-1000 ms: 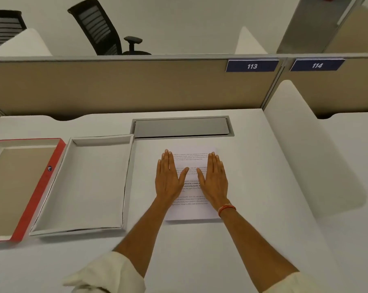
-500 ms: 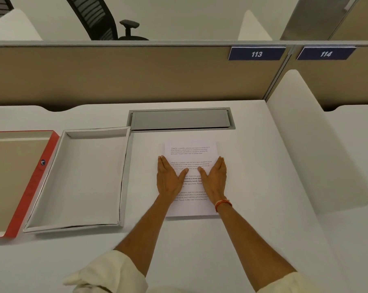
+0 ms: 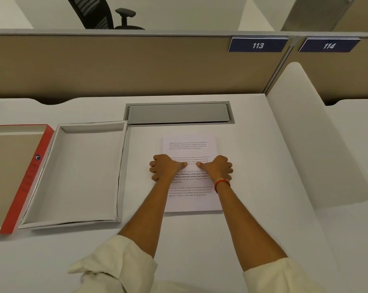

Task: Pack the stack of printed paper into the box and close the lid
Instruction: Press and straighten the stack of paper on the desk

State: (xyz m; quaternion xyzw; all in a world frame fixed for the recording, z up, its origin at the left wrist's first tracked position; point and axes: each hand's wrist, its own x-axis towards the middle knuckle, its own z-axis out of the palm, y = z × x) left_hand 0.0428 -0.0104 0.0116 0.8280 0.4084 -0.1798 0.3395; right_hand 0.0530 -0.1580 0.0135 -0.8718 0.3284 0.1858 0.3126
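White paper stack (image 3: 189,144) edges gripped by hands (image 3: 190,168); box (image 3: 77,172) left, apart

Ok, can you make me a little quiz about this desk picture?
1. True or false: the paper stack already lies inside the white box.
2. Which number is on the sign straight behind the paper? A) 113 B) 114 C) 120
3. Fill in: the red-edged lid lies to the ____ of the white box.

Key: 1. False: it lies on the desk, with the left hand and right hand gripping its two sides. 2. A. 3. Left.
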